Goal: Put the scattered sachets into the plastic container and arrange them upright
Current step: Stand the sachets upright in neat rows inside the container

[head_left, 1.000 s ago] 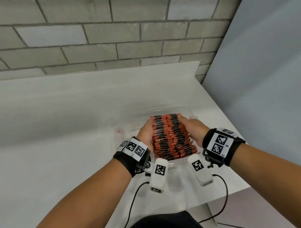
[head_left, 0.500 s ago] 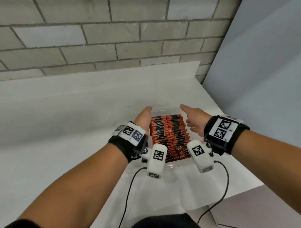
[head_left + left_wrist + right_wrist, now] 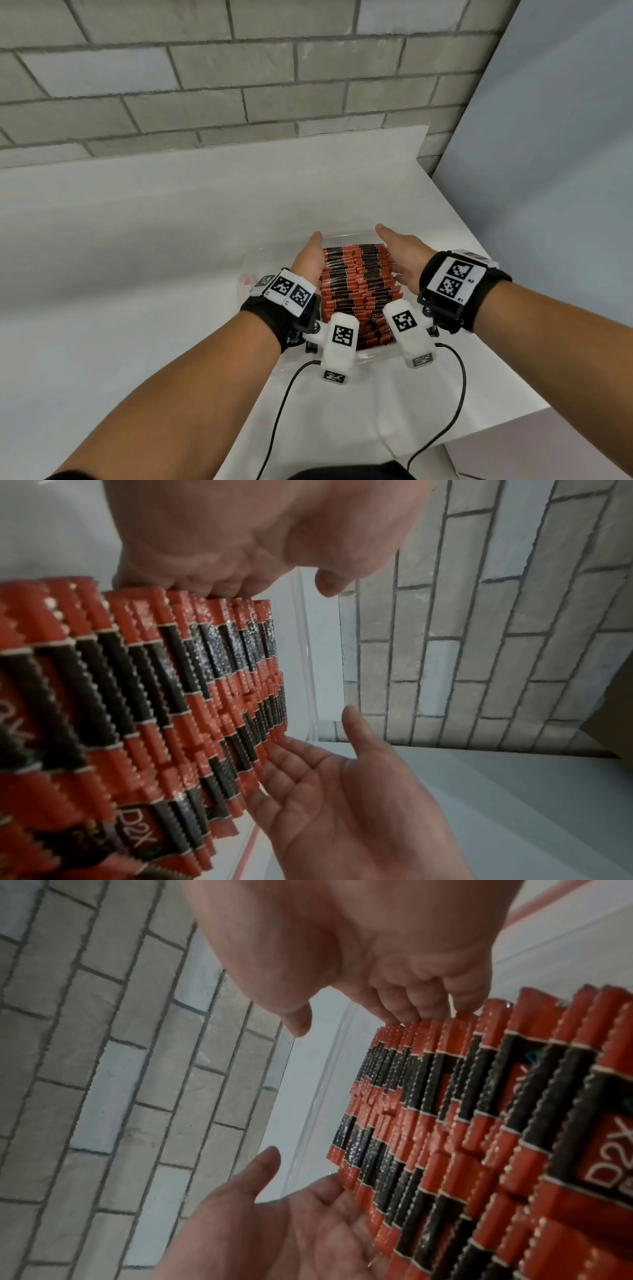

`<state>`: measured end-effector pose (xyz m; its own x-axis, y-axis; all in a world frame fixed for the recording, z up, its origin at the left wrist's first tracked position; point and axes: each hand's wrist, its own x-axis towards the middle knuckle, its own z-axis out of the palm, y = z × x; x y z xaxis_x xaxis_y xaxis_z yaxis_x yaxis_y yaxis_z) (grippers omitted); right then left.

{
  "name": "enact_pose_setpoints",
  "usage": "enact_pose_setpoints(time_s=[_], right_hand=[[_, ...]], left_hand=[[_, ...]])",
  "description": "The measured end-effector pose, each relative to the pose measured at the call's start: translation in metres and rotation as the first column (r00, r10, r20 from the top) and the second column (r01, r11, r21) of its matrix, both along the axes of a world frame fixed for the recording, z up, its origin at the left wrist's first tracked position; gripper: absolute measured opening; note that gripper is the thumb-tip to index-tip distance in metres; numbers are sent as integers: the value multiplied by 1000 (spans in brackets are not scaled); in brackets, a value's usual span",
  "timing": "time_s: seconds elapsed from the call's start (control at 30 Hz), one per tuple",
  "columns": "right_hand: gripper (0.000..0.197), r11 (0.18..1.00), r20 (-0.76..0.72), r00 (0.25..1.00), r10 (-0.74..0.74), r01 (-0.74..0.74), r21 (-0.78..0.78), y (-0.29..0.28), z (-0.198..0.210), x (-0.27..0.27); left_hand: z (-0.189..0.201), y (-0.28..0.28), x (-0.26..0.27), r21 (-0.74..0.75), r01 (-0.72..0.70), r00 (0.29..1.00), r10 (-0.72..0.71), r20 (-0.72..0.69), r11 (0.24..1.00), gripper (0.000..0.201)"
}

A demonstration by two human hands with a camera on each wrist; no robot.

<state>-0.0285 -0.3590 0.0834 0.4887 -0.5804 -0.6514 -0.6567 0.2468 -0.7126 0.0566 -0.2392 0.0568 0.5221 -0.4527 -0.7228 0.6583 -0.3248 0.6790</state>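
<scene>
Several red and black sachets [image 3: 356,284] stand on edge in tight rows inside the clear plastic container [image 3: 346,235] on the white table. My left hand [image 3: 308,262] lies along the left side of the rows with its thumb pointing forward. My right hand [image 3: 400,258] lies along the right side. In the left wrist view my left hand [image 3: 240,534] touches the sachets' [image 3: 154,696] ends with its fingertips, and my right hand [image 3: 342,791] shows an open palm against them. The right wrist view shows the same: right hand [image 3: 342,934], left hand [image 3: 274,1218], sachets [image 3: 462,1123].
The white table [image 3: 154,274] runs back to a grey brick wall [image 3: 205,85]. A grey panel [image 3: 565,171] stands close on the right, and the table's right edge [image 3: 479,260] runs just beyond the container. Two black cables [image 3: 284,394] hang off the front edge.
A second ago both hands squeezed the sachet block, raised and slanted over the container. They then spread apart, and now lie flat against the rows, which sit level in the container.
</scene>
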Motion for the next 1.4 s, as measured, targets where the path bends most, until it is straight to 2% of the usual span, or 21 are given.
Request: enact_pose_setpoints(time_s=[0.13,0.23,0.33,0.43,0.53,0.6,0.67,0.8,0.97,1.1,1.27,1.4], right_hand=[[55,1000,6,1000,-6,6,13,-4,-2,1],[58,1000,-1,1000,21,-21,14,-2,-2,0],[60,1000,-2,1000,14,-14,21,-2,-1,-2],[65,1000,-27,999,19,-19,9,-2,4,-9],[65,997,-77,995,70,-71,-7,0,8,-25],[64,994,-99,989,106,-107,-2,4,8,-33],[71,993,-115,987,116,-116,9,4,4,-38],[74,996,-99,992,79,-73,57,6,-9,-42],[61,990,-87,992,88,-77,117,8,-13,-45],[80,990,-162,978,132,-122,68,7,-10,-50],[77,985,-209,963,170,-157,77,10,-16,-51],[70,981,-207,962,179,-160,107,11,-21,-50]], left_hand=[[-2,1,1,30,16,1000,-16,-17,999,53],[-1,1,-2,3,10,998,-10,-61,1000,67],[7,3,-7,-39,3,993,-8,-115,999,65],[15,11,-7,28,-33,995,36,-98,999,65],[17,20,-15,77,4,995,4,-98,997,69],[14,26,-23,61,62,992,-55,-110,996,59],[9,27,-31,32,127,979,-120,-163,991,41],[7,30,-41,-38,149,972,-154,-180,988,52],[8,32,-43,19,156,974,-151,-169,988,43],[15,37,-46,110,157,985,-148,-87,981,42],[10,37,-53,59,108,977,-95,-191,992,36],[7,35,-57,5,65,980,-63,-189,998,33]])
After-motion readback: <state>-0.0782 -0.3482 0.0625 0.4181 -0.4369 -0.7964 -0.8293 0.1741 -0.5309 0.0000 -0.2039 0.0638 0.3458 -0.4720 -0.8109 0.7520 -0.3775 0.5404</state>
